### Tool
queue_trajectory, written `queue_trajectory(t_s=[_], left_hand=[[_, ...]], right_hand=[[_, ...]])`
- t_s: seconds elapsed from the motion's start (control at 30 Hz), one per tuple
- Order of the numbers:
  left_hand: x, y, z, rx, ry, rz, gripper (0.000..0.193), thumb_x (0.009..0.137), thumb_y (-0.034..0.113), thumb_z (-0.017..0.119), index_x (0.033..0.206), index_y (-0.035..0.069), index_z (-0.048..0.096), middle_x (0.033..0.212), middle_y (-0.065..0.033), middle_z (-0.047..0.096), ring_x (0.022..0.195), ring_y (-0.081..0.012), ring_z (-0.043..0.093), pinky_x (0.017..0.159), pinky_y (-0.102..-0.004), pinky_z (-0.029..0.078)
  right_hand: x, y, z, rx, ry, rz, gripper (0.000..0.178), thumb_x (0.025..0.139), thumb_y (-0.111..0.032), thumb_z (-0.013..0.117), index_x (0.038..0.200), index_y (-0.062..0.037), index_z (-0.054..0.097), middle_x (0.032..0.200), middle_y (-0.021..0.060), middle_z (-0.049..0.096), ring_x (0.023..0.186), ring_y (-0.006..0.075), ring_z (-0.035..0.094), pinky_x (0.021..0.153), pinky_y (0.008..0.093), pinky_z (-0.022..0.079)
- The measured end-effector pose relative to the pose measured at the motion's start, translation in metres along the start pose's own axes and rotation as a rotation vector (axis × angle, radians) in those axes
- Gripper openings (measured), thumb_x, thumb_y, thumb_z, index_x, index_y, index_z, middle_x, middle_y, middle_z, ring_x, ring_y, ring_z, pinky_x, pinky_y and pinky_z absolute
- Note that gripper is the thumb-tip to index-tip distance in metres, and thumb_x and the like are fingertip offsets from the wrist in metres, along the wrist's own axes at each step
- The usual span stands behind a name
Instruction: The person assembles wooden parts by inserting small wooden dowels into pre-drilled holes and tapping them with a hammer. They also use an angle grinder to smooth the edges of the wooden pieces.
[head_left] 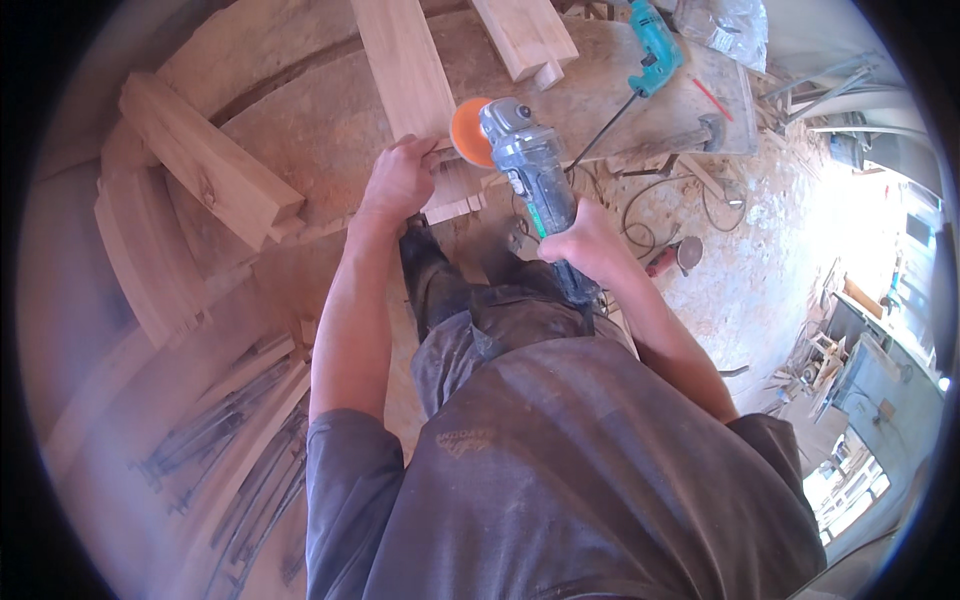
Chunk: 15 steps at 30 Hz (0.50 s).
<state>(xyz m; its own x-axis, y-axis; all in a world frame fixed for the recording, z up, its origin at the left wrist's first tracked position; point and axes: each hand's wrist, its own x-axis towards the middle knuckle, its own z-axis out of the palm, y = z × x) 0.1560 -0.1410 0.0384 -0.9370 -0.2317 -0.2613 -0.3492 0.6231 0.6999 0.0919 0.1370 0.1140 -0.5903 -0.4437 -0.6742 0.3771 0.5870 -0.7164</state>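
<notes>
My right hand [588, 245] is closed round the body of a grey angle grinder [530, 165], which carries an orange disc [470, 132] on its head. The disc is at the right edge of a long wooden beam [405, 70], close to the beam's near end; I cannot tell whether they touch. My left hand [402, 180] grips the same beam at its near end, fingers bent over the wood. Below the hand, a stepped, narrower end piece [455, 195] sticks out toward me.
A second beam [525, 40] lies to the right, and a thick beam [205, 160] to the left on the workbench [300, 130]. A teal drill [655, 50] with a long bit and a hammer [712, 130] lie at right. A red tool [675, 257] and cables are on the floor.
</notes>
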Motion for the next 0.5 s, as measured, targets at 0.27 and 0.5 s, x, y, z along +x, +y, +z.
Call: queue_trajectory(t_s=[0.27, 0.5], left_hand=[[-0.010, -0.015, -0.005, -0.107, 0.034, -0.075, 0.034, 0.097, 0.020, 0.057, 0.126, 0.007, 0.068, 0.110, -0.0257, 0.067, 0.108, -0.0458, 0.063, 0.095, -0.0485, 0.051], [-0.017, -0.012, 0.002, 0.063, 0.097, 0.034, 0.034, 0.095, 0.018, 0.062, 0.125, 0.002, 0.063, 0.115, -0.0262, 0.066, 0.108, -0.0468, 0.063, 0.093, -0.0524, 0.052]], right_hand=[[-0.010, 0.005, -0.009, 0.120, 0.142, 0.037, 0.025, 0.061, -0.011, 0.075, 0.081, -0.0043, 0.062, 0.070, 0.0026, 0.060, 0.065, 0.0130, 0.058, 0.059, 0.0326, 0.047], [-0.013, 0.016, -0.007, 0.129, 0.103, 0.040, 0.026, 0.063, -0.008, 0.075, 0.084, -0.0020, 0.061, 0.070, 0.0058, 0.062, 0.061, 0.0166, 0.062, 0.058, 0.0320, 0.049]])
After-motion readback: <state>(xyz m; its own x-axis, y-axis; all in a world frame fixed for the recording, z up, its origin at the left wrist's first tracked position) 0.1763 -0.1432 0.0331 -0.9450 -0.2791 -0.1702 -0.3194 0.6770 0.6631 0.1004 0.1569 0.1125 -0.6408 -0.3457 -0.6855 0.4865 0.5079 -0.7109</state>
